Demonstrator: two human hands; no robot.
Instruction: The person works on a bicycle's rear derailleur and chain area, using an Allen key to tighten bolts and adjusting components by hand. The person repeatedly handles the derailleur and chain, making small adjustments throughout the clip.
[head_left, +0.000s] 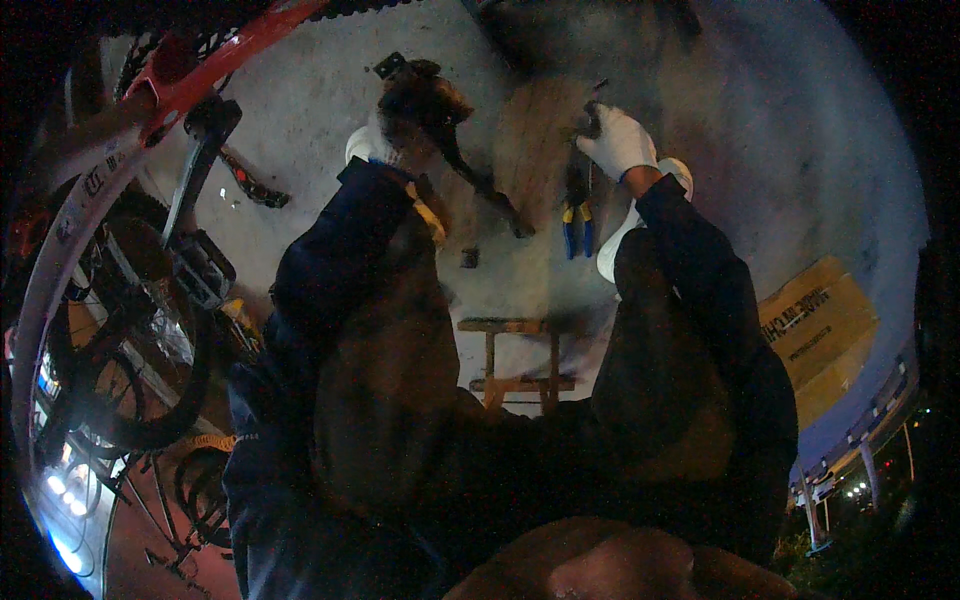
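Observation:
My left hand [383,142], in a white work glove, is closed on a dark, lumpy metal part [425,98]. From that part a long, thin dark arm [487,185] slants down to the right. Off to the right, my gloved right hand [620,142] has its fingers pinched round a small dark piece [592,120], too dim to name, with a thin end pointing up. Just below its fingertips lie pliers [578,225] with blue and yellow handles, on the grey floor [560,285]. A small black block [469,258] sits on the floor between my knees.
On the left stands a bicycle with a red frame [200,75], its pedal [205,270] and wheel close to my left arm. A dark tool with red marks [255,185] lies near it. There is a small wooden stool [490,360] between my legs and flat cardboard [820,330] at right.

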